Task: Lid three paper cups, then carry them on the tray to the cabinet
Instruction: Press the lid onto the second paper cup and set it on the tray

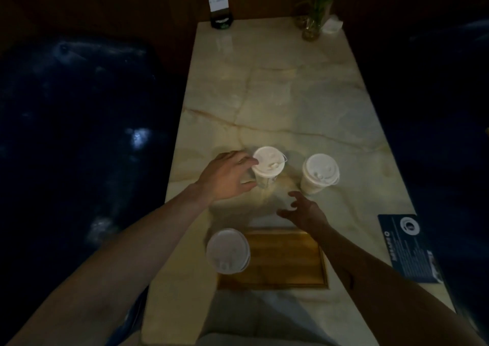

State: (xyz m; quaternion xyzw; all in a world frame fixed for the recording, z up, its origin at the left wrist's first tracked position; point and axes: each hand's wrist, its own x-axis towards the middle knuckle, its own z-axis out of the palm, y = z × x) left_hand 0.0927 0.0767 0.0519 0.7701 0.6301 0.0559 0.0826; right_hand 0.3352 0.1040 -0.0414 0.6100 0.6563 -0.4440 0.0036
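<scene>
Three white paper cups with white lids stand on a marble table. One lidded cup (228,251) stands on the left end of the wooden tray (285,263) near me. A second lidded cup (268,166) stands further out on the table, and my left hand (227,177) reaches round its left side, fingers spread and touching the lid and wall. The third lidded cup (319,173) stands to the right of it. My right hand (304,210) hovers between the tray and that cup with fingers loosely spread, holding nothing.
A dark printed card (407,247) lies at the table's right edge. At the far end stand a sign holder (218,4) and a glass vase with a plant (313,20). Dark seats flank the marble table (277,94) on both sides.
</scene>
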